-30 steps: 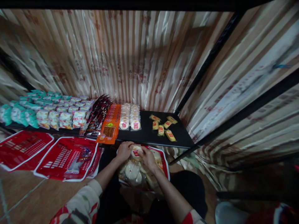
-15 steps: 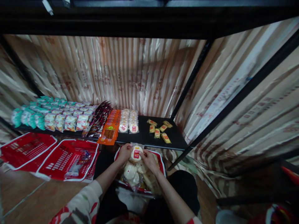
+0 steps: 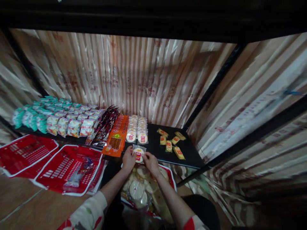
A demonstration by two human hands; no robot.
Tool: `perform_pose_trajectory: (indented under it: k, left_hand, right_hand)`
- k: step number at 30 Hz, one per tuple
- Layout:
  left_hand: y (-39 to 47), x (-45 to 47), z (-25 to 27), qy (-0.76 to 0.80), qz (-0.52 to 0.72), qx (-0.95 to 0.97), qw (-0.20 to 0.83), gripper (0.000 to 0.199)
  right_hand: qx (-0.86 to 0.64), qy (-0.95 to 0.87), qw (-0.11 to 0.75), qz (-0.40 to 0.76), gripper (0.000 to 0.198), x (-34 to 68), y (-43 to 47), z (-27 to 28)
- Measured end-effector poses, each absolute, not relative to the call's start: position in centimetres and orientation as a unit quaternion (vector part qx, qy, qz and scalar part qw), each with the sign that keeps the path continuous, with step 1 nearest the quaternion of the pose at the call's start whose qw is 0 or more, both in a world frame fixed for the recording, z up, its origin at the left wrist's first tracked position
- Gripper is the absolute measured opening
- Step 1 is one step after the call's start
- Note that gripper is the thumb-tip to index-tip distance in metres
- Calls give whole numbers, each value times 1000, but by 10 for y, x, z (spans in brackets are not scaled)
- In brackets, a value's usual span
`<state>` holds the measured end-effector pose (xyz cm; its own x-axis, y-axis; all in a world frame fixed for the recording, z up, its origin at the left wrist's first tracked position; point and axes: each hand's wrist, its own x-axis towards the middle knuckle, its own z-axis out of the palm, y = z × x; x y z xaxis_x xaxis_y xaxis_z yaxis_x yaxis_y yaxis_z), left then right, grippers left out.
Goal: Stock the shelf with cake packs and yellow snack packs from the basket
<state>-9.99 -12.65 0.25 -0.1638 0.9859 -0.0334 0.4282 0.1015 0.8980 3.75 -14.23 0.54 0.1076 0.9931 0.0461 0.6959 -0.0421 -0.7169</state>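
Between my two hands is a round white packaged cracker with a red label, in a clear wrapper. My left hand pinches its left edge and my right hand its right edge. It is held just in front of the black shelf's front edge. Below it, in my lap, a red and white bag holds more round white packs in clear wrap. Behind my hands, similar round packs stand in two rows on the shelf.
Left of those rows lie orange packets, dark foil packets, white packs and teal packs. Several small yellow packs lie scattered at the right. Red bags rest at the lower left. Black frame posts flank the shelf.
Both hands have raised the cracker pack away from the bag toward the shelf edge. The view has shifted slightly, so the shelf's right part sits further right and lower.
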Motion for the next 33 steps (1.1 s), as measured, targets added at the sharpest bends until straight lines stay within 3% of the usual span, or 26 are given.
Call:
perform_pose_trajectory:
  k: [4,9,21,28,33]
  left_hand:
    - [-113,-108,2,653,390,605,237,50]
    - [-103,-115,1,637,332,688,104,40]
    - [-88,-114,-19,606,227,757,86,51]
    - [-86,-109,-29,607,240,755,61,51]
    - [-85,-106,-36,608,260,749,41,51]
  right_hand:
    - [-703,-620,262,228,27,23,-110,8]
    - [-716,-621,223,228,26,6,-74,6]
    - [-734,-634,170,174,31,-5,-35,-1]
    - [-697,-652,260,145,28,-8,-49,-8]
    - [-693,-634,343,-8,39,12,-57,-21]
